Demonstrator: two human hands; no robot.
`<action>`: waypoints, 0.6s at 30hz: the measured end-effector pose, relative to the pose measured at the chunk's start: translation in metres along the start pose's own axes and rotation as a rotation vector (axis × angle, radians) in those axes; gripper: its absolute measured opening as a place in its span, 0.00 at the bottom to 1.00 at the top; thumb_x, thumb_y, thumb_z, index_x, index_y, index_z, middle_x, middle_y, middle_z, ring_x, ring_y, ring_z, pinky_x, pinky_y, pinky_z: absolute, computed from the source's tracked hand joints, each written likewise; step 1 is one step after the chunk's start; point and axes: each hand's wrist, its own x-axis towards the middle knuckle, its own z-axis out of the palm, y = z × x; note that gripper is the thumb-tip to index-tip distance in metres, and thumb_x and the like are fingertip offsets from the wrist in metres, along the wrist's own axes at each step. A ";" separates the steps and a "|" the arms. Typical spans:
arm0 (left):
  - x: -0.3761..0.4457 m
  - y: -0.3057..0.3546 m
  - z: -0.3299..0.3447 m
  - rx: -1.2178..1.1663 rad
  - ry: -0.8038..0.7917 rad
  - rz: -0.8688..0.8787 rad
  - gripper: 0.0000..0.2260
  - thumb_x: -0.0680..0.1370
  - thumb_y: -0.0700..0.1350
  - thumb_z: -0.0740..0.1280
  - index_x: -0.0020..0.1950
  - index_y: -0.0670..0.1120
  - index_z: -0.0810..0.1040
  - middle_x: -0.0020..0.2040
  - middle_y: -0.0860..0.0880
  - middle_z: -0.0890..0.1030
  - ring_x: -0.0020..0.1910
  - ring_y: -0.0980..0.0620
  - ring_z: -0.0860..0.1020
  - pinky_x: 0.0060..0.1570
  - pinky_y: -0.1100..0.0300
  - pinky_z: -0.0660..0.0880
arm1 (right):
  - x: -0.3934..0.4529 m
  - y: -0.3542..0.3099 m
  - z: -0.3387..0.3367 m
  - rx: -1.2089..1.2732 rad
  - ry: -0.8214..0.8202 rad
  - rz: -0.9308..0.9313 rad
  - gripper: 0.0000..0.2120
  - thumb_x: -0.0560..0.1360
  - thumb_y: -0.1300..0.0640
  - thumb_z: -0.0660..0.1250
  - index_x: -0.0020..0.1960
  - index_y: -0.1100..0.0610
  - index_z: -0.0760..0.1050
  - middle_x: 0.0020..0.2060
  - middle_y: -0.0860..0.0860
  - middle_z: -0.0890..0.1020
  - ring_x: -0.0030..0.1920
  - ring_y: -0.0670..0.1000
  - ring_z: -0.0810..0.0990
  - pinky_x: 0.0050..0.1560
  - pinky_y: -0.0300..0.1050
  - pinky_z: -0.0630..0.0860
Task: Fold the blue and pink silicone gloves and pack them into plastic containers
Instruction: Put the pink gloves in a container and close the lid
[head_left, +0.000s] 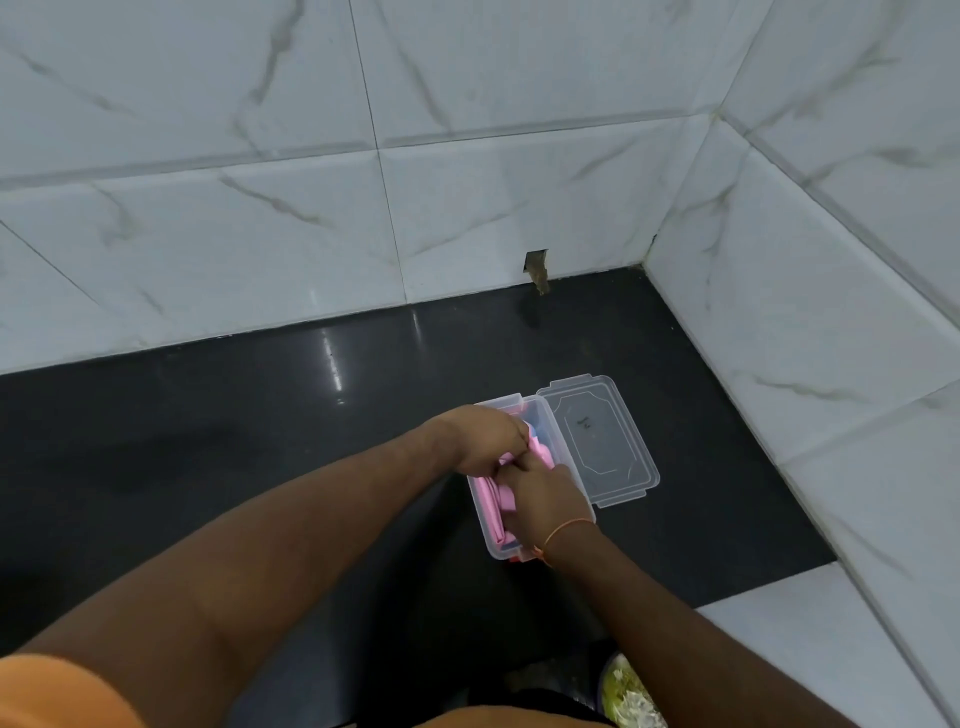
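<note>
**Both Hands Grasping Pink Glove Inside Container**

Grasping the folded pink glove (493, 499), the left hand (485, 436) pinches its far end; the right hand (545, 501) presses its near-right portion. Its long axis runs along the clear container (498, 553), directly beneath both hands. A blue glove (535, 430) shows under it. To the right, the hinged lid (597, 441) lies open, nearer the right hand.

Folded pink glove (493, 501) inside open container (563, 447)
</note>
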 end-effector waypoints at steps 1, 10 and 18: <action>-0.003 0.000 0.000 -0.011 0.001 -0.009 0.11 0.82 0.42 0.70 0.63 0.44 0.85 0.64 0.46 0.85 0.63 0.45 0.82 0.65 0.52 0.76 | -0.001 0.001 0.000 0.002 0.001 -0.011 0.21 0.80 0.49 0.68 0.73 0.47 0.74 0.71 0.51 0.76 0.61 0.61 0.78 0.65 0.57 0.78; -0.089 -0.022 0.011 0.061 -0.031 -0.106 0.17 0.88 0.50 0.59 0.65 0.47 0.87 0.70 0.50 0.82 0.68 0.48 0.79 0.60 0.52 0.76 | 0.020 -0.020 -0.003 -0.125 0.024 -0.254 0.20 0.83 0.47 0.62 0.73 0.46 0.76 0.66 0.50 0.81 0.61 0.54 0.80 0.64 0.54 0.80; -0.179 -0.044 0.062 0.318 0.212 -0.300 0.24 0.86 0.60 0.55 0.48 0.50 0.86 0.48 0.52 0.86 0.58 0.48 0.76 0.57 0.50 0.67 | 0.030 -0.049 0.005 -0.177 0.185 -0.423 0.23 0.75 0.49 0.76 0.69 0.47 0.79 0.67 0.48 0.81 0.70 0.53 0.76 0.83 0.64 0.55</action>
